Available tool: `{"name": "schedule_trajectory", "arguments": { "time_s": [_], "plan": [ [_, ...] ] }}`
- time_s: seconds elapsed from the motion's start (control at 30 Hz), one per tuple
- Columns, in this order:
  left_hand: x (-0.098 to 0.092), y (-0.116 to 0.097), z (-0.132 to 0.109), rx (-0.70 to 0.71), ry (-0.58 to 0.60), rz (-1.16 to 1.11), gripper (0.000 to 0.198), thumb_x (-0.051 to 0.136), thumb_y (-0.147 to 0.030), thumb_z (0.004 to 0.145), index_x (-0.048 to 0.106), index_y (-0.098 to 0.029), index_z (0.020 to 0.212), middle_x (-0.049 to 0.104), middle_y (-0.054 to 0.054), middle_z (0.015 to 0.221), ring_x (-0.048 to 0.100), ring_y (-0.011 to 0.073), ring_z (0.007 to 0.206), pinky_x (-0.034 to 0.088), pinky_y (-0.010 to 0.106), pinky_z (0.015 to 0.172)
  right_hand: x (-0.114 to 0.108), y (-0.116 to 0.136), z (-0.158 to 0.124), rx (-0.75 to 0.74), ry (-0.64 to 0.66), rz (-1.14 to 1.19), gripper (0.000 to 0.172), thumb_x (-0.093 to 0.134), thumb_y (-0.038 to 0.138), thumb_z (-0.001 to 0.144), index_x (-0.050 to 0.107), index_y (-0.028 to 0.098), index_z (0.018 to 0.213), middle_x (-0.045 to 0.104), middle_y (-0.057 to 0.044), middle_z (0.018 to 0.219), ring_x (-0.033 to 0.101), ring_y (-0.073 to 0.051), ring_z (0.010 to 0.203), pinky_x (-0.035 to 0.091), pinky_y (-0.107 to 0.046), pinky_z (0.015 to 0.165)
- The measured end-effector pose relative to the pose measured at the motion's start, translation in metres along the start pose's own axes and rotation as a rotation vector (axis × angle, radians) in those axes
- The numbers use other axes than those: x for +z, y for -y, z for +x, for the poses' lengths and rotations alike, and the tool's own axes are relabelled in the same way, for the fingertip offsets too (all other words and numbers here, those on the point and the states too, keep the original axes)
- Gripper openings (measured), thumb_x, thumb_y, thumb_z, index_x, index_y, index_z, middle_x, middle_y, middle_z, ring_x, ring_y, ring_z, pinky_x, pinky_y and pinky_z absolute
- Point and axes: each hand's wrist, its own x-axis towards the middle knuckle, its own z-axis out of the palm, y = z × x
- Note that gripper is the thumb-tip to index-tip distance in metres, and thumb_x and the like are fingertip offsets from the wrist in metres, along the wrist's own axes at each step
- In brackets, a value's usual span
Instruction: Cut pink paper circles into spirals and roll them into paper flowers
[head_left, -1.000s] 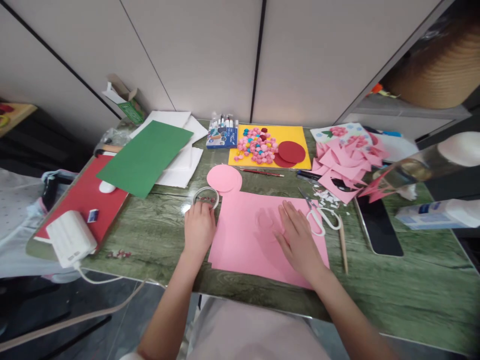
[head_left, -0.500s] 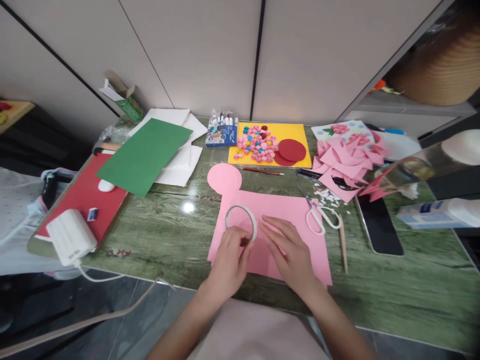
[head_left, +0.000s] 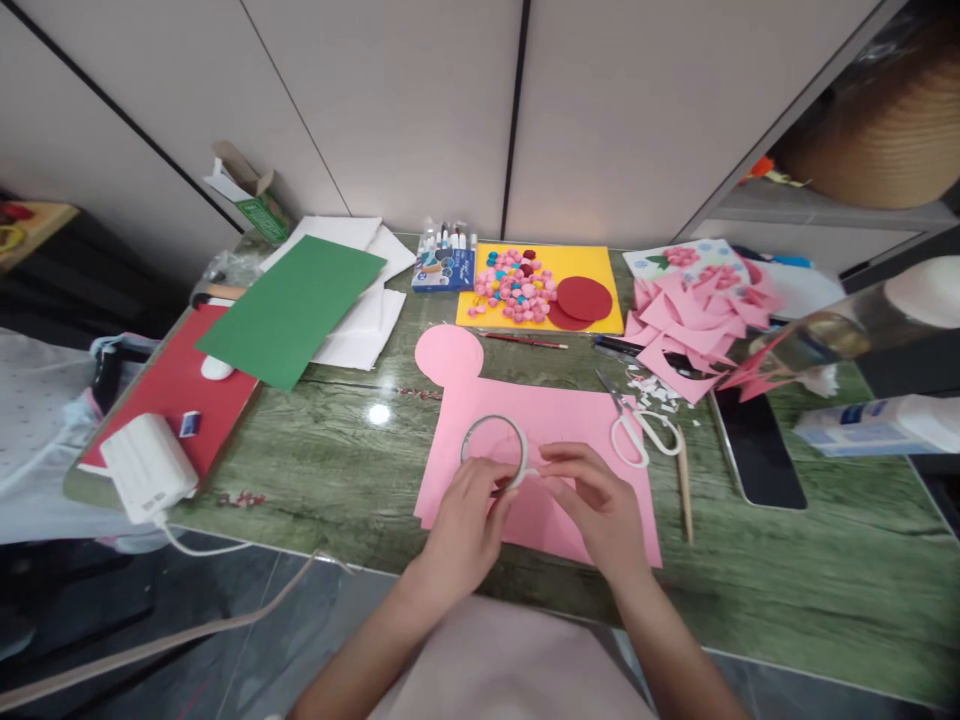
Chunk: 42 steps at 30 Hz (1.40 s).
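Observation:
A ring of clear tape (head_left: 493, 438) is held just above a large pink paper sheet (head_left: 592, 415) on the green table (head_left: 322, 460). My left hand (head_left: 465, 525) grips the roll's lower edge with closed fingers. My right hand (head_left: 592, 505) has its fingers pinched at the roll's right side, where the tape's free end seems to be. A pink paper circle (head_left: 448, 354) lies at the sheet's far left corner. White scissors (head_left: 634, 428) rest on the sheet's right edge.
A wooden stick (head_left: 684, 485), a dark tablet (head_left: 754, 450) and pink paper scraps (head_left: 690, 315) lie to the right. At the back are a yellow sheet (head_left: 600, 262) with paper beads and red circles, a marker box (head_left: 444, 265), green paper (head_left: 292, 310), and a white charger (head_left: 142, 465).
My left hand lifted the tape roll from the table left of the pink sheet and brought it over the sheet. My right hand rose from lying flat and pinched at the roll.

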Motion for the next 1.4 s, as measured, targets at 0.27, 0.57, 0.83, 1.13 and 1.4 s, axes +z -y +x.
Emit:
{"name": "schedule_trajectory", "arguments": {
  "time_s": [0.27, 0.57, 0.83, 1.13, 1.4],
  "plan": [
    [0.005, 0.001, 0.001, -0.017, 0.019, 0.073, 0.015, 0.041, -0.022, 0.088, 0.051, -0.018, 0.099, 0.058, 0.005, 0.087, 0.051, 0.0154, 0.080, 0.044, 0.030, 0.071, 0.002, -0.005, -0.001, -0.332, -0.207, -0.505, 0.036, 0.060, 0.013, 0.077, 0.060, 0.026, 0.111, 0.061, -0.007, 0.106, 0.056, -0.021, 0.099, 0.043, -0.041, 0.085],
    [0.009, 0.003, 0.001, -0.031, 0.022, 0.101, 0.017, 0.040, -0.019, 0.088, 0.052, -0.017, 0.099, 0.059, 0.007, 0.089, 0.053, 0.0170, 0.083, 0.045, 0.033, 0.074, 0.004, -0.011, -0.003, -0.496, -0.164, -0.748, 0.023, 0.062, 0.014, 0.076, 0.065, 0.029, 0.093, 0.065, -0.004, 0.108, 0.053, -0.023, 0.102, 0.036, -0.042, 0.086],
    [0.011, 0.004, -0.001, 0.077, -0.004, 0.292, 0.017, 0.041, -0.013, 0.086, 0.052, -0.015, 0.099, 0.059, 0.007, 0.084, 0.050, 0.0180, 0.079, 0.042, 0.033, 0.072, 0.009, -0.006, -0.005, -0.397, -0.192, -0.717, 0.014, 0.064, 0.014, 0.072, 0.061, 0.024, 0.081, 0.064, -0.003, 0.107, 0.053, -0.025, 0.102, 0.034, -0.044, 0.087],
    [0.012, 0.000, -0.008, 0.225, -0.073, 0.251, 0.020, 0.043, -0.007, 0.082, 0.050, -0.016, 0.098, 0.055, 0.006, 0.078, 0.047, 0.0174, 0.074, 0.039, 0.031, 0.066, 0.013, -0.008, 0.001, -0.298, -0.306, -0.637, 0.013, 0.063, 0.012, 0.067, 0.056, 0.022, 0.066, 0.061, -0.003, 0.089, 0.053, -0.023, 0.091, 0.036, -0.044, 0.084],
    [-0.020, 0.050, 0.002, -0.003, -0.263, 0.383, 0.016, 0.044, -0.017, 0.085, 0.054, -0.017, 0.097, 0.058, 0.007, 0.084, 0.052, 0.0193, 0.082, 0.041, 0.033, 0.075, -0.048, -0.048, 0.009, 0.045, -0.327, -0.155, 0.015, 0.055, 0.028, 0.080, 0.067, 0.021, 0.086, 0.061, -0.008, 0.102, 0.056, -0.022, 0.099, 0.042, -0.041, 0.084]
  ]
}}
